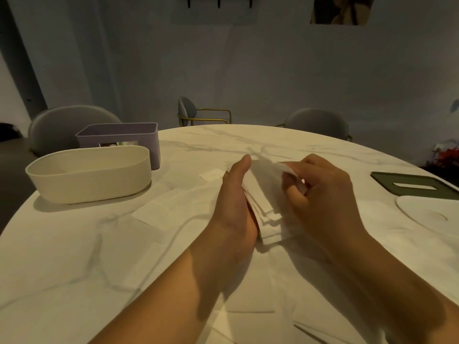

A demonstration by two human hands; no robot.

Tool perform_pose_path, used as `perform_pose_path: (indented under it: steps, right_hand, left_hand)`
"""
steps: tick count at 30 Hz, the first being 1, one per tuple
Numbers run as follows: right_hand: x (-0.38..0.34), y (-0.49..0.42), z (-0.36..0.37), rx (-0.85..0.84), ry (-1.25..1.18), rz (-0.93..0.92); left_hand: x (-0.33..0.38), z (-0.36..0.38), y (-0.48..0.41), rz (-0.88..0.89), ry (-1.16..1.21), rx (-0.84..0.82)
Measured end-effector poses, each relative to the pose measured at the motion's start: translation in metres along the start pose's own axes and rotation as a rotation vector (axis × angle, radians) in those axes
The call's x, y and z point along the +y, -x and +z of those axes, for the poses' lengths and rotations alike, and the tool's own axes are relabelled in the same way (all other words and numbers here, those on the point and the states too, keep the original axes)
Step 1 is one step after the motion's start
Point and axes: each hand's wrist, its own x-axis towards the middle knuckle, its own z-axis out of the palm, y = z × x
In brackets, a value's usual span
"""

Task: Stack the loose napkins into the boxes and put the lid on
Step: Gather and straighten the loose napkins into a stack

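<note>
Napkins (263,194) stand stacked between our hands over the counter (74,269): left hand (236,207) cups one side, right hand (323,194) pinches the top sheet. We judge them light, limp, slippery; grip the whole stack by both sides.

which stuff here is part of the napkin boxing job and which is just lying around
Job: napkin stack, held by left hand and right hand; loose napkins on the table; cream oval box; purple box; dark green slotted lid; white oval lid.
Just there: grey chairs; wall picture; red item at the right edge.
</note>
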Motion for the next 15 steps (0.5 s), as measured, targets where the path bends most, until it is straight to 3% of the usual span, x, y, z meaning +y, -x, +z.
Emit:
perform_pose_path:
  steps: [3,9,15]
  right_hand:
    - [0.004,-0.004,-0.001,0.069,0.0,-0.03]
    - [0.002,-0.001,0.001,-0.14,0.026,-0.12]
    - [-0.001,0.004,0.006,-0.244,0.001,-0.163]
  left_hand:
    - [-0.001,-0.001,-0.004,-0.014,-0.009,0.047]
    - [-0.003,-0.005,-0.005,-0.071,0.04,-0.008]
    - [-0.005,-0.009,-0.012,-0.048,0.066,0.082]
